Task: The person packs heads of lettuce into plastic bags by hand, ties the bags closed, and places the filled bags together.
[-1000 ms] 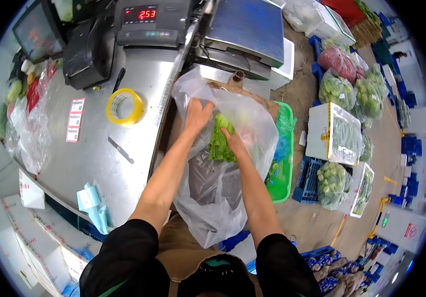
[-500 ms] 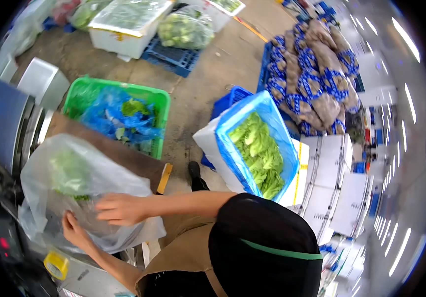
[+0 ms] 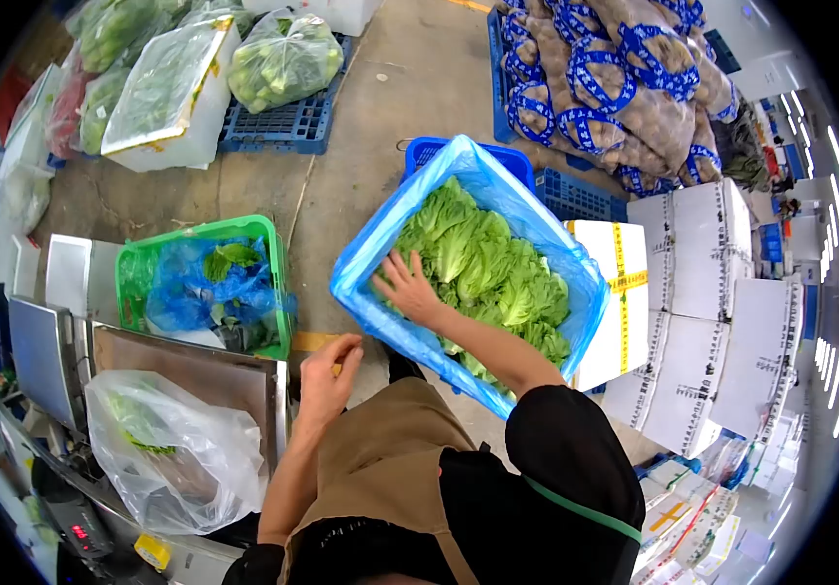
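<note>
My right hand [image 3: 408, 288] reaches into a box lined with blue plastic [image 3: 353, 268], fingers spread at the left side of the leafy green lettuce [image 3: 483, 258]. Whether it touches the leaves is unclear. Closed fingers mark my left hand [image 3: 330, 375], held near the right edge of the metal worktable [image 3: 281, 409]; a small yellowish spot shows at the fingers, but what it is cannot be made out. On that table lies a clear plastic bag [image 3: 215, 439], its mouth loose, with some green lettuce [image 3: 137, 414] inside.
Beyond the table stands a green crate [image 3: 268, 234] holding blue plastic and leaves. White boxes [image 3: 692, 253] are stacked at right, near sacks [image 3: 624, 88] on a blue pallet. A yellow tape roll [image 3: 152, 552] and a scale with red digits [image 3: 78, 531] are at lower left.
Both hands have left the plastic bag. My right hand has moved right into the lettuce box, and my left hand has come to the table's edge. The view has turned toward the box.
</note>
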`<state>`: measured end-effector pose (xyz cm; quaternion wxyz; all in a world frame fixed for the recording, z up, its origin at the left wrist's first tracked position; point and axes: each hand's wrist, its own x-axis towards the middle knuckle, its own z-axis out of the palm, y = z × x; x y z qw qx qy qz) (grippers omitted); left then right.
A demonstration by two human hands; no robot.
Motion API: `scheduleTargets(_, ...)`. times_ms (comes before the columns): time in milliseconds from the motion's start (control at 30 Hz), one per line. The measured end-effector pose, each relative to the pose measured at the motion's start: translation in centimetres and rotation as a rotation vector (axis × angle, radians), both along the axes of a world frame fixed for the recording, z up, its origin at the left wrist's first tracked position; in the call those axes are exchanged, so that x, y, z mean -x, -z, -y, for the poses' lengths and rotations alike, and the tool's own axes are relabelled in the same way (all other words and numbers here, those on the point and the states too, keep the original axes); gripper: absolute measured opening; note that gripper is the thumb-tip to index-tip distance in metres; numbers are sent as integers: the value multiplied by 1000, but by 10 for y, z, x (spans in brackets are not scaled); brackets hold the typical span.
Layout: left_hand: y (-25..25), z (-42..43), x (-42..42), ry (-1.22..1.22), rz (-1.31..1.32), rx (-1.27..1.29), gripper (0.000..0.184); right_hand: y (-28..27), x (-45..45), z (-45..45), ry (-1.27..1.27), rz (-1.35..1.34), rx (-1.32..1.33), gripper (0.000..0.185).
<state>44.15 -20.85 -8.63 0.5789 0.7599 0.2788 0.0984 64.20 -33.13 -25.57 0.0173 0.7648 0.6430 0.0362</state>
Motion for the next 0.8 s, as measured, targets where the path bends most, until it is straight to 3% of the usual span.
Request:
scheduleTargets(67, 0, 13, -34, 35, -26, 7, 18, 0, -10, -5, -47, 1, -148, 37)
scheduleTargets(200, -1, 20, -80, 58, -115, -9, 18, 13, -25, 5, -72, -147, -297, 40)
scheduleTargets(300, 16, 17, -107, 13, -107, 8, 18, -23, -55, 19, -6, -349, -274, 44)
scheduleTargets(433, 38, 20, -144, -146, -90, 134, 20, 1, -94, 52, -7, -586, -504, 67)
scheduleTargets(500, 66, 28, -159, -121, -126, -182, 24, -28, -97, 63, 89, -648, -330, 74)
scheduleTargets(533, 82, 34, -157, -90, -220, -223, 25, -38, -94, 64, 134, -669, -244, 77)
scheduleTargets(667, 136, 62, -143, -67, -520, -376, 29, -21, -64, 59, -27, -387, -97, 78)
scheduleTargets(767, 163, 60, -140, -151, -592, -241, 28, -19, -67, 46, -52, -350, -275, 62)
scheduleTargets(800, 190, 53, -147, -67, -701, -132, 27, -41, -68, 45, 20, -329, -235, 67)
